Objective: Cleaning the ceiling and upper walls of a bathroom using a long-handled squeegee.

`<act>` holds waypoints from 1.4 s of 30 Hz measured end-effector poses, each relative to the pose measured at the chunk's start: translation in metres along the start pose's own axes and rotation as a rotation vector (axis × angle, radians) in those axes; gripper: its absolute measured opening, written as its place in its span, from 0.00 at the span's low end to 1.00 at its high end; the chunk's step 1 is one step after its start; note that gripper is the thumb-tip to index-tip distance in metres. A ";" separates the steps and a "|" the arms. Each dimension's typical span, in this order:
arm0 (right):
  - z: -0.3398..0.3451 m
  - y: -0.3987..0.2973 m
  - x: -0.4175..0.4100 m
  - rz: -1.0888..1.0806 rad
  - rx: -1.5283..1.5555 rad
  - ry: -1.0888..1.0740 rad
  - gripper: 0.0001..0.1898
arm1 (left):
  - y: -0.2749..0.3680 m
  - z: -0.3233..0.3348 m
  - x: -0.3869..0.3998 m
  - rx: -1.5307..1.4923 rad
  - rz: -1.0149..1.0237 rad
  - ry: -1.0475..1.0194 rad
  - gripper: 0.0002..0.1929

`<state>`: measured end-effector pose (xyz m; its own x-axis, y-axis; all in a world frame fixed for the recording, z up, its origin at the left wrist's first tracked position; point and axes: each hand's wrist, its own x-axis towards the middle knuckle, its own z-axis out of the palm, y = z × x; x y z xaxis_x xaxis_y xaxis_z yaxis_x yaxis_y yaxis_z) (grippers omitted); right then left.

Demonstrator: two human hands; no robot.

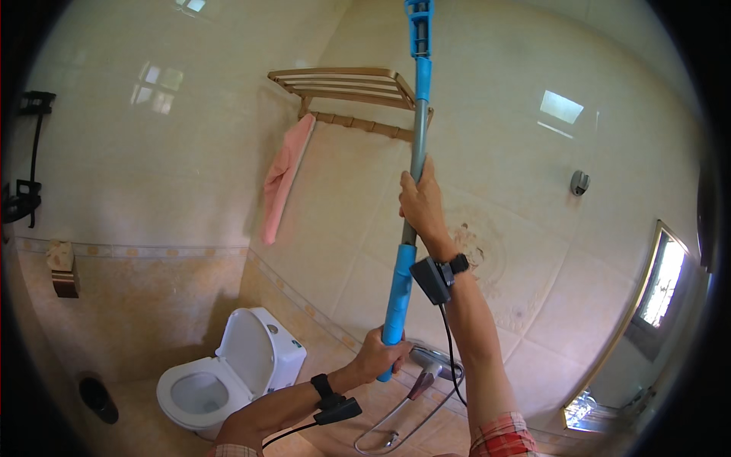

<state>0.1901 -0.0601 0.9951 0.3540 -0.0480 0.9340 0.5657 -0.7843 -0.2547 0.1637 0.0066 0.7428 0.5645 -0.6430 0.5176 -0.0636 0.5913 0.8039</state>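
Both my hands grip a long mop-like pole with a grey metal shaft (pixel 421 128) and blue plastic parts. My left hand (pixel 381 353) wraps the lower end of its blue handle sleeve (pixel 399 285). Higher up, my right hand (pixel 421 200) holds the bare shaft just above that sleeve. The pole stands nearly upright before the tiled wall, leaning slightly right towards its top. A blue slotted frame (pixel 420 28) forms its upper part and runs out of view, so whatever is at the tip is hidden. Behind the right wrist, brownish stains (pixel 471 240) mark the tiles.
Behind the pole, a bronze-coloured towel rack (pixel 342 80) carries a pink towel (pixel 287 177). A chrome shower mixer (pixel 428 360) with a hose is low on the wall. A white toilet (pixel 194 394) has its lid raised. A framed mirror (pixel 622 354) is at right, a dark bin (pixel 98 400) at left.
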 end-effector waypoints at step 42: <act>0.295 0.009 0.150 0.057 0.309 -0.198 0.24 | 0.160 -0.273 0.026 0.196 -0.047 0.224 0.12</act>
<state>0.4675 0.1082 1.0593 0.5117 0.0585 0.8572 0.7286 -0.5584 -0.3968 0.3928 0.2169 0.8050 0.7368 -0.5314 0.4181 -0.1781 0.4440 0.8781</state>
